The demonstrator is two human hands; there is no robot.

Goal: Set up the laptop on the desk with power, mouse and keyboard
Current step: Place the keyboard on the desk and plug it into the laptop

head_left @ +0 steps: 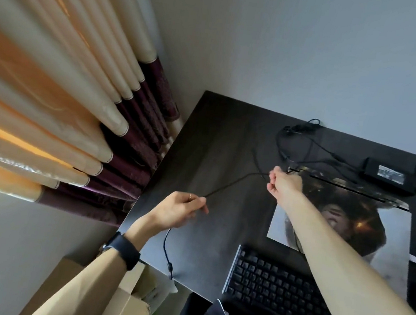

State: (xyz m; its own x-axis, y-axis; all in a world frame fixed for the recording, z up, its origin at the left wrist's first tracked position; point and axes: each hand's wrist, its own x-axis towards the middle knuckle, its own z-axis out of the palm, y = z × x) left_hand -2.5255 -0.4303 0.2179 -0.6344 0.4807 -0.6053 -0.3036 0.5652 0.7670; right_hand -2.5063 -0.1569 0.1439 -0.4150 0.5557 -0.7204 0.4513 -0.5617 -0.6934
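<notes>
Dark desk (203, 141) carries the laptop (377, 232), left of which the left hand (181, 210) pinches a thin, limp, light cable (235, 186), while the right hand (284, 183), curled at the laptop's rear corner, seemingly grips its plug end, the sensible hold.

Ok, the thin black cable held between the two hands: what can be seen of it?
The thin black cable is a slim, rubbery-looking cord. It runs taut above the dark desk from the left hand, which pinches it, up to the right hand, whose fingers curl round it. Below the left hand its slack end hangs in a curve to a thicker plug-like piece near the desk's front edge.
</notes>
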